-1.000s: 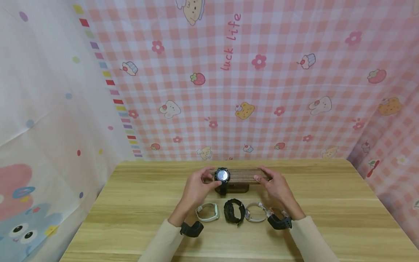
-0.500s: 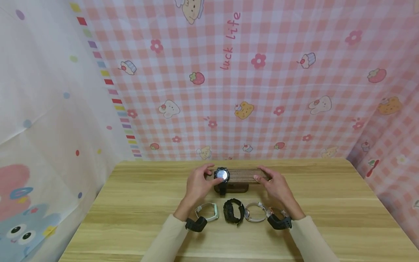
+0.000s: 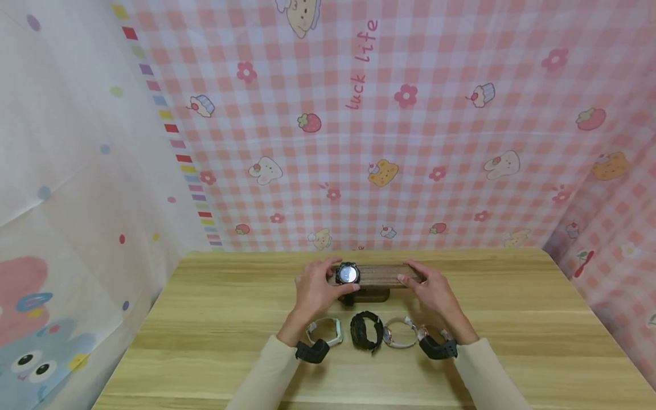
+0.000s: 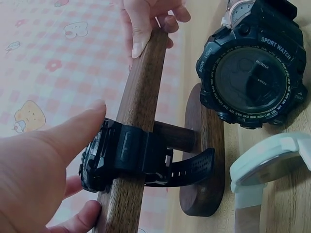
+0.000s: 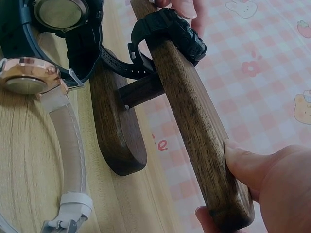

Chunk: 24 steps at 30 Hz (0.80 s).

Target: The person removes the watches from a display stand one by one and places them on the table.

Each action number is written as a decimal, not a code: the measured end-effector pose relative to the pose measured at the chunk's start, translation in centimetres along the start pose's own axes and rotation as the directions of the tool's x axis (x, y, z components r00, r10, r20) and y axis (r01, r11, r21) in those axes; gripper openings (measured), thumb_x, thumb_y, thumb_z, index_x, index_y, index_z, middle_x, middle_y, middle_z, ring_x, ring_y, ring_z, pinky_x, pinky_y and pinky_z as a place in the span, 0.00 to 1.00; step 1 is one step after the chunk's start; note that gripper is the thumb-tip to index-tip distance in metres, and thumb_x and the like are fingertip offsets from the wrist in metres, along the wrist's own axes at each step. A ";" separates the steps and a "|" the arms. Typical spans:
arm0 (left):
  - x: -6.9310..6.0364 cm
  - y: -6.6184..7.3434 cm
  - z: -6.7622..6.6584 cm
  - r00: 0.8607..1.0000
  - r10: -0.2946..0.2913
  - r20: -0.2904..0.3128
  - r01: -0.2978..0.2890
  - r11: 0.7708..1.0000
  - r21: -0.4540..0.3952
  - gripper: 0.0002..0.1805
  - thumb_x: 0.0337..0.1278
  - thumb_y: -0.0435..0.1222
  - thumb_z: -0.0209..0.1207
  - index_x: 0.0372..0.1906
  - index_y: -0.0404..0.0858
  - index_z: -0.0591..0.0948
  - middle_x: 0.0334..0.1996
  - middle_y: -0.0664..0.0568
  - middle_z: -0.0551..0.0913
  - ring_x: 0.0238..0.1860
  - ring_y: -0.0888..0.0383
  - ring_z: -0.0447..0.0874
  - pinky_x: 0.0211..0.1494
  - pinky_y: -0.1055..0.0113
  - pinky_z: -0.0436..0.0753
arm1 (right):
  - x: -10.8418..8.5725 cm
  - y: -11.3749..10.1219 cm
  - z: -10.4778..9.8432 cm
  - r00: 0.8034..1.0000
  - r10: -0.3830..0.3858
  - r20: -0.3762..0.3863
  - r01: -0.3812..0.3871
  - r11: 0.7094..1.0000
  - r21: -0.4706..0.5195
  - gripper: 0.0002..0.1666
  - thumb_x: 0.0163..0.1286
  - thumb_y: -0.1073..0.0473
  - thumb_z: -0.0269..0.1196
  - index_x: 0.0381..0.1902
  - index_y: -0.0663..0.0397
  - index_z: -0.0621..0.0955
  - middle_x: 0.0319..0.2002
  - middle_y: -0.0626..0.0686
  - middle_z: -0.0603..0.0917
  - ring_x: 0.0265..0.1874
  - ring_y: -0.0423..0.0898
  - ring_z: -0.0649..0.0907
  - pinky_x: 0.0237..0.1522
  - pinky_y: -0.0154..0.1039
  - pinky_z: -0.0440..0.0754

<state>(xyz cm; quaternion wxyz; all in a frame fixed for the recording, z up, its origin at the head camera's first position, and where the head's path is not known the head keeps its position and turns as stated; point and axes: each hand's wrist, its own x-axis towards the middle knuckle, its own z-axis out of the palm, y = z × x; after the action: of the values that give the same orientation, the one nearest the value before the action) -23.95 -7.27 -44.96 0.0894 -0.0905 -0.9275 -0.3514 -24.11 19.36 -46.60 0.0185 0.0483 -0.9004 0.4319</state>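
Observation:
A dark wooden T-shaped watch stand (image 3: 379, 275) stands near the back of the table, a black wristwatch (image 3: 348, 274) strapped around the left part of its bar. My left hand (image 3: 314, 287) holds about the watch, thumb at its front and fingers at the far side of the bar. In the left wrist view the watch's loose strap end (image 4: 194, 167) sticks out towards the stand's base (image 4: 206, 194). My right hand (image 3: 433, 290) grips the bar's right end, the thumb (image 5: 248, 162) on top and fingers partly hidden beneath.
In front of the stand lie a mint-and-white watch (image 3: 325, 332), a black sport watch (image 3: 366, 330), a white-strapped watch (image 3: 401, 332) and another watch (image 3: 423, 332) partly behind the right wrist camera (image 3: 437, 347). A checked cloth (image 3: 435, 136) hangs behind the wooden table (image 3: 205, 319).
My left hand has shifted slightly right, and its thumb has slid off the watch face to below it. My right hand keeps its hold, and the stand stays put.

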 end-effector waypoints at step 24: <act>-0.1 -0.8 0.0 0.999 0.011 -0.033 -0.014 0.996 -0.092 0.36 0.37 0.45 0.79 0.58 0.44 0.82 0.32 0.54 0.79 0.40 0.55 0.73 0.54 0.48 0.64 | 0.0 0.0 0.0 1.000 -0.001 -0.005 0.001 1.000 0.001 0.32 0.71 0.50 0.63 0.69 0.56 0.73 0.49 0.64 0.82 0.20 0.43 0.73 0.24 0.39 0.72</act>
<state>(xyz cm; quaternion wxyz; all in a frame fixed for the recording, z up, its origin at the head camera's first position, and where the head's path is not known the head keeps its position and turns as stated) -24.03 -7.87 -45.54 0.1022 -0.0944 -0.9082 -0.3948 -24.14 19.33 -46.61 0.0209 0.0477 -0.9001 0.4326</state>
